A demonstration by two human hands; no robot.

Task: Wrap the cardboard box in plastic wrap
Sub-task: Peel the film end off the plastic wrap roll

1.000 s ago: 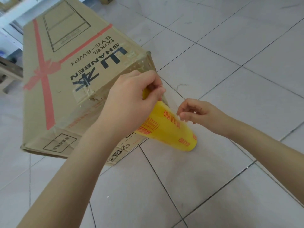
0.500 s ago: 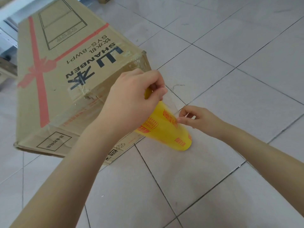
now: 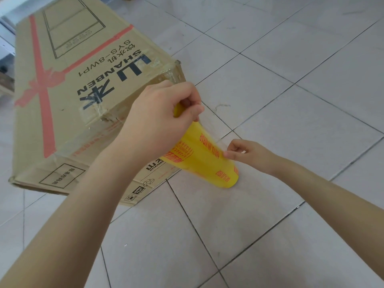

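Left hand [image 3: 158, 121] grips the top of the yellow wrap roll [image 3: 204, 161]; right hand [image 3: 247, 152], fingers curled, seemingly pinches its side.

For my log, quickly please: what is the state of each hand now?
Left hand: closed, gripping the top end of the yellow wrap roll.
Right hand: closed, fingertips pinching at the roll's side.

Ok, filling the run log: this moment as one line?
left hand: grips roll top | right hand: pinches at roll side | box: on floor, behind roll
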